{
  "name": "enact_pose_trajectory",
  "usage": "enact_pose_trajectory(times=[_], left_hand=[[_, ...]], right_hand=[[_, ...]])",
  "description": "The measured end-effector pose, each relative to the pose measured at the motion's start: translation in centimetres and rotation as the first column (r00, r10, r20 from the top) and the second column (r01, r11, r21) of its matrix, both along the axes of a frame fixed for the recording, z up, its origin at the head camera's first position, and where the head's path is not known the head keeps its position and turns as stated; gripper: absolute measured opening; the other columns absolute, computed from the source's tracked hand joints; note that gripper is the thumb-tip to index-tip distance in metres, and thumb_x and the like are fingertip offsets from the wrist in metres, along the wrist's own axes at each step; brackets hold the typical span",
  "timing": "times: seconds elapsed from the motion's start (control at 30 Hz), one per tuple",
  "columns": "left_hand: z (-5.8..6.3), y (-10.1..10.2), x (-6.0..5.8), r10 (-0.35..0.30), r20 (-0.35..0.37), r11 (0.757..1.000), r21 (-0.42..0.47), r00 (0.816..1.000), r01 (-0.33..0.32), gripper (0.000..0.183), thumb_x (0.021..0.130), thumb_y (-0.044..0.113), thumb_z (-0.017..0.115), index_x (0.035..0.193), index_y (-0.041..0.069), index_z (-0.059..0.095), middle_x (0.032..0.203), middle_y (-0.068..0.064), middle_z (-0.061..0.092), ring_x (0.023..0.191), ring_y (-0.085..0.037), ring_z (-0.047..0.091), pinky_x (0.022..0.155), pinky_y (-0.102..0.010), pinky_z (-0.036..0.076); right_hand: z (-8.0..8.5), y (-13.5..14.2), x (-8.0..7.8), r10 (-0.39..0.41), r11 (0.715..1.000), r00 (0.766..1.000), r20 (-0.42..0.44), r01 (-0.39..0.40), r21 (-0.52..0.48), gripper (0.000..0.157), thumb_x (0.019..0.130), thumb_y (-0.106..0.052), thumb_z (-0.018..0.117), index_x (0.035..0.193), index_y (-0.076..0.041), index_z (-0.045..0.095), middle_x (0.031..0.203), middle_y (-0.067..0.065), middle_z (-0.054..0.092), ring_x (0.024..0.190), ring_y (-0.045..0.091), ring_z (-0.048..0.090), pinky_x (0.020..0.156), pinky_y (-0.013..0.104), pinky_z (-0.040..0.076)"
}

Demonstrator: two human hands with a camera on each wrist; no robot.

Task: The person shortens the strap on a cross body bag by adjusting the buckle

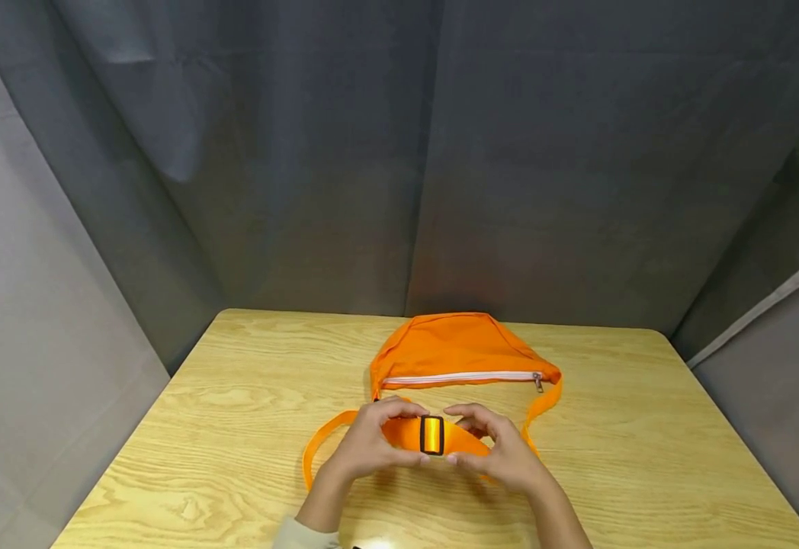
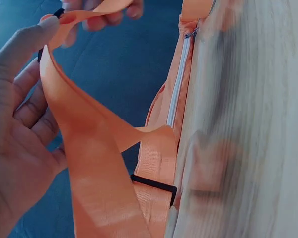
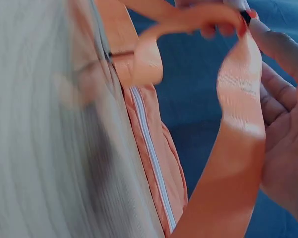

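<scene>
An orange waist bag (image 1: 457,343) lies on the table with its white zipper (image 1: 461,377) toward me. Its orange strap (image 2: 97,163) rises from the tabletop in a loop in front of the bag. A black strap slider (image 1: 431,435) on this strap sits between my two hands. My left hand (image 1: 373,442) pinches the slider's left side, fingers above and thumb below. On the other side, my right hand (image 1: 498,450) pinches its right edge with fingertips and thumb. The strap hangs past both palms, and another black buckle (image 2: 154,182) shows lower on it near the bag.
The wood-grain table (image 1: 235,427) extends around the bag on both sides. Grey curtains (image 1: 303,152) stand behind its far edge, with light grey panels (image 1: 29,267) at the sides. A strap section (image 1: 543,404) curves down from the bag's right end.
</scene>
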State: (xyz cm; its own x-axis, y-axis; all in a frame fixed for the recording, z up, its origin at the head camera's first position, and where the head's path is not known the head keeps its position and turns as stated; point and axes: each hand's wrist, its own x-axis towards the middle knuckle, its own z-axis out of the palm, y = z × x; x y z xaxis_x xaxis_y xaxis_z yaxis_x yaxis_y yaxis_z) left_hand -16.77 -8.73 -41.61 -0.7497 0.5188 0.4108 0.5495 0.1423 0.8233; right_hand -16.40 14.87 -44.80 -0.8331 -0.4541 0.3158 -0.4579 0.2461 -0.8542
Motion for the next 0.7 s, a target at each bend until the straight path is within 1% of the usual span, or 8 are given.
enact_pose_trajectory(times=[0.13,0.2,0.27,0.37,0.43,0.57,0.7], left_hand=[[-0.02,-0.22,-0.02,0.016,-0.030,0.999,0.033,0.999,-0.015,0.046,0.062,-0.003,0.083,0.104,-0.002,0.065,0.100,-0.012,0.065,0.088,-0.023,0.060,0.077,-0.036,0.051],[-0.07,-0.29,-0.08,0.014,-0.053,0.999,0.045,0.998,-0.012,0.045,0.061,-0.003,0.083,0.103,-0.002,0.065,0.100,-0.012,0.065,0.088,-0.024,0.060,0.077,-0.035,0.050],[-0.15,-0.31,-0.11,0.002,-0.069,0.999,0.051,0.998,0.002,0.044,0.061,-0.004,0.083,0.102,-0.002,0.066,0.098,-0.012,0.065,0.088,-0.024,0.060,0.077,-0.036,0.050],[-0.25,-0.27,-0.08,-0.020,-0.065,0.998,0.051,0.998,0.023,0.044,0.062,-0.003,0.083,0.102,-0.002,0.066,0.097,-0.012,0.065,0.087,-0.025,0.060,0.077,-0.036,0.050],[-0.31,-0.23,-0.06,-0.029,-0.060,0.998,0.052,0.998,0.032,0.043,0.062,-0.003,0.083,0.102,-0.002,0.066,0.095,-0.012,0.065,0.085,-0.025,0.060,0.075,-0.036,0.051],[-0.42,-0.19,-0.08,-0.020,-0.070,0.998,0.055,0.997,0.024,0.043,0.060,-0.002,0.083,0.101,-0.001,0.067,0.093,-0.011,0.065,0.083,-0.023,0.059,0.073,-0.034,0.051],[-0.51,-0.09,-0.11,-0.019,-0.088,0.998,0.060,0.996,0.024,0.044,0.060,-0.002,0.084,0.100,-0.001,0.067,0.092,-0.011,0.065,0.082,-0.021,0.059,0.072,-0.034,0.051]], right_hand=[[0.10,0.76,-0.23,-0.008,1.000,1.000,0.015,0.008,-0.002,0.025,0.086,-0.011,0.067,0.110,-0.007,0.063,0.085,0.001,0.065,0.073,0.017,0.058,0.066,0.032,0.049],[0.15,0.95,-0.30,-0.005,1.000,1.000,0.026,0.005,-0.019,0.015,0.089,-0.010,0.063,0.103,-0.007,0.065,0.084,0.003,0.065,0.072,0.017,0.058,0.063,0.031,0.049],[0.12,1.03,-0.31,0.005,0.999,0.998,0.055,-0.002,-0.048,0.010,0.090,-0.009,0.060,0.098,-0.006,0.066,0.085,0.006,0.064,0.073,0.018,0.057,0.062,0.031,0.049],[0.03,1.05,-0.28,0.026,0.996,0.994,0.110,-0.016,-0.091,0.008,0.092,-0.009,0.058,0.093,-0.004,0.064,0.085,0.010,0.063,0.071,0.017,0.056,0.059,0.029,0.049],[-0.07,1.00,-0.29,0.034,0.994,0.991,0.131,-0.020,-0.105,0.008,0.092,-0.008,0.058,0.093,-0.003,0.063,0.083,0.010,0.062,0.069,0.014,0.054,0.056,0.028,0.048],[-0.17,0.74,-0.40,0.036,0.993,0.993,0.113,-0.023,-0.111,0.007,0.092,-0.008,0.058,0.092,-0.003,0.063,0.080,0.010,0.060,0.065,0.010,0.049,0.051,0.025,0.045],[-0.34,0.50,-0.52,0.052,0.990,0.994,0.092,-0.039,-0.138,0.007,0.091,-0.004,0.057,0.092,-0.002,0.064,0.078,0.010,0.060,0.063,0.009,0.048,0.050,0.024,0.044]])
